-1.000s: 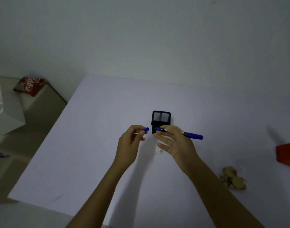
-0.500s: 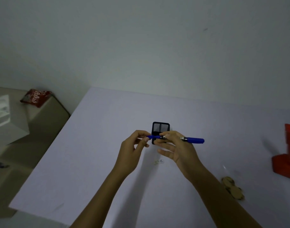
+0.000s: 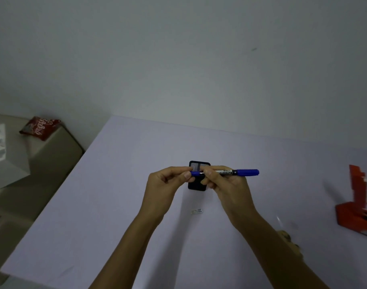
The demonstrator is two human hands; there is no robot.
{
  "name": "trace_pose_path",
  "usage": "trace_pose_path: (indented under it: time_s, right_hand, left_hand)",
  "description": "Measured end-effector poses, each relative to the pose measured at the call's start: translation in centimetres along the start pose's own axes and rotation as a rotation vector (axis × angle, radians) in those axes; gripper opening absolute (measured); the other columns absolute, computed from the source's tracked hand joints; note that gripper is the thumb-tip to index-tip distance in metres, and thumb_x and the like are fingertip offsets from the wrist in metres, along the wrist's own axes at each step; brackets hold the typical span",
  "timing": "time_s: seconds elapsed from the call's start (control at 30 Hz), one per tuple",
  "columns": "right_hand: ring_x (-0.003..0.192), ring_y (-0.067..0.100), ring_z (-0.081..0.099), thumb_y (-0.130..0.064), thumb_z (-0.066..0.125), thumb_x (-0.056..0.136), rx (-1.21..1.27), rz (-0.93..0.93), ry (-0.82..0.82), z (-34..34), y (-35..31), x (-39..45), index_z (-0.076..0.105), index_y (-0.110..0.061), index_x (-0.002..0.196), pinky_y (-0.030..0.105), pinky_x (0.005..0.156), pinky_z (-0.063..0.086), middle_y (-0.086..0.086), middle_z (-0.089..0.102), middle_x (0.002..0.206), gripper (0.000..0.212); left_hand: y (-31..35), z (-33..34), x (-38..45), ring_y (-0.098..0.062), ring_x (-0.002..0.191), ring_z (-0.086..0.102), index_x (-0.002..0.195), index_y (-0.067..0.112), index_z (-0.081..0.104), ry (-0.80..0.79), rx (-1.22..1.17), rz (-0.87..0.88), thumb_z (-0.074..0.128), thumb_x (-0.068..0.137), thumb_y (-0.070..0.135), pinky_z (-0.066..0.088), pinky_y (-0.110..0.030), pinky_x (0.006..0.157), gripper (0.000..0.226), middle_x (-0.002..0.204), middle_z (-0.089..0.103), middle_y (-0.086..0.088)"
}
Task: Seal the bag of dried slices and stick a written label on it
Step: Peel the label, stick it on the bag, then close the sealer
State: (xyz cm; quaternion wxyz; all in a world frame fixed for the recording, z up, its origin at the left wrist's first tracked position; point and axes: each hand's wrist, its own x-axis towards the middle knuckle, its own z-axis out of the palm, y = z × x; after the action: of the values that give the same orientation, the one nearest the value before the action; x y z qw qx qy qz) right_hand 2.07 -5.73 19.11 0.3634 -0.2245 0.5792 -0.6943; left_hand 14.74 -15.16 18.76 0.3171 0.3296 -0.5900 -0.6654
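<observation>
A blue marker pen (image 3: 239, 172) lies level in the air over the white table (image 3: 116, 195). My right hand (image 3: 224, 182) grips its barrel. My left hand (image 3: 168, 182) pinches the small blue cap (image 3: 196, 173) at the pen's left end, and the cap sits on the pen. A small white label (image 3: 196, 211) lies flat on the table below my hands. The clear bag of dried slices (image 3: 286, 236) lies at the lower right, mostly hidden by my right forearm.
A black mesh pen holder (image 3: 199, 165) stands on the table right behind my hands. A red device (image 3: 355, 213) with its lid up sits at the right edge. Off the table to the left, a red snack packet (image 3: 40, 128) lies on a beige surface.
The cap in my left hand was apart from the pen tip; now it is pushed onto the pen. The camera has tilted up, so the bag slid toward the lower right.
</observation>
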Motion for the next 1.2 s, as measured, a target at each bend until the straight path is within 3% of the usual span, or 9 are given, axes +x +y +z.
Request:
trace_pose_path:
  time_s: [0.3,0.43,0.53,0.63,0.73,0.8,0.97,1.1,1.2]
  right_hand:
    - [0.060,0.010,0.065,-0.012,0.065,0.087,-0.304,-0.048,-0.014,0.3,1.5,2.3,0.071,-0.009,0.089,0.018,0.061,0.052,0.004,0.069,0.063,0.007]
    - [0.056,0.013,0.055,-0.024,0.054,0.092,-0.291,0.198,0.062,-0.9,2.8,6.1,0.073,-0.004,0.090,0.021,0.060,0.045,0.010,0.065,0.066,0.027]
    - [0.062,0.011,0.052,-0.025,0.045,0.094,-0.498,0.363,0.063,-2.1,8.2,9.9,0.068,-0.007,0.101,0.017,0.053,0.040,0.008,0.062,0.076,0.030]
    - [0.067,0.010,0.054,-0.019,0.056,0.090,-0.724,0.221,0.014,-3.0,8.8,11.5,0.058,-0.010,0.105,0.010,0.046,0.038,0.006,0.062,0.088,0.018]
    - [0.068,0.010,0.054,-0.019,0.070,0.082,-0.810,0.132,0.006,-3.3,9.3,12.8,0.058,-0.010,0.093,0.004,0.047,0.038,0.001,0.061,0.084,0.019]
    - [0.064,0.009,0.056,-0.023,0.075,0.079,-0.869,0.124,0.011,-3.8,10.6,13.4,0.059,-0.009,0.090,0.008,0.050,0.040,0.002,0.064,0.078,0.023]
    - [0.055,0.008,0.051,-0.039,0.070,0.082,-0.827,0.113,0.024,-4.4,10.9,13.4,0.057,-0.014,0.093,0.011,0.049,0.038,-0.003,0.055,0.060,0.030]
    - [0.065,0.016,0.060,-0.037,0.057,0.091,-0.711,0.076,0.340,-5.7,12.0,11.1,0.055,-0.015,0.098,0.022,0.059,0.046,0.005,0.064,0.074,0.023]
    - [0.062,0.003,0.053,-0.023,0.063,0.089,-0.864,0.169,0.167,-7.5,15.2,8.5,0.061,-0.013,0.096,0.017,0.056,0.042,-0.005,0.058,0.073,0.013]
  left_hand:
    - [-2.7,0.0,2.4,-0.015,0.095,0.071,0.107,0.008,0.071,-0.014,0.012,-0.077,0.064,0.088,0.011,0.055,-0.019,0.086,0.021,0.097,0.076,-0.007]
    - [-5.2,-0.6,4.7,-0.005,0.088,0.070,0.118,0.019,0.063,0.053,0.279,-0.079,0.063,0.091,0.022,0.047,-0.005,0.071,0.028,0.097,0.074,0.001]
    - [-11.2,-2.0,6.6,-0.003,0.079,0.066,0.103,0.016,0.068,0.083,0.512,-0.188,0.062,0.091,0.022,0.045,-0.002,0.062,0.015,0.091,0.070,0.005]
    - [-12.8,-2.4,6.8,-0.005,0.073,0.060,0.087,0.016,0.069,0.056,0.581,-0.192,0.063,0.090,0.020,0.043,-0.002,0.059,0.007,0.085,0.067,0.006]
    - [-14.5,-2.6,7.1,-0.009,0.074,0.058,0.087,0.014,0.070,-0.033,0.670,-0.189,0.064,0.089,0.019,0.042,-0.005,0.062,0.008,0.087,0.068,0.001]
    - [-16.2,-2.5,6.7,-0.010,0.077,0.058,0.090,0.012,0.070,-0.113,0.753,-0.197,0.066,0.088,0.018,0.043,-0.014,0.068,0.009,0.092,0.069,-0.003]
    - [-18.6,-1.8,6.0,-0.011,0.077,0.053,0.090,0.012,0.066,-0.234,0.809,-0.235,0.071,0.084,0.022,0.039,-0.018,0.068,0.013,0.088,0.059,-0.001]
    - [-20.1,-0.8,5.7,-0.013,0.077,0.051,0.089,0.016,0.063,-0.275,0.845,-0.264,0.074,0.081,0.025,0.037,-0.021,0.068,0.017,0.088,0.055,-0.001]
    - [-21.0,-0.3,5.2,-0.013,0.075,0.049,0.090,0.017,0.060,-0.294,0.906,-0.262,0.075,0.079,0.025,0.034,-0.021,0.063,0.020,0.086,0.051,0.000]
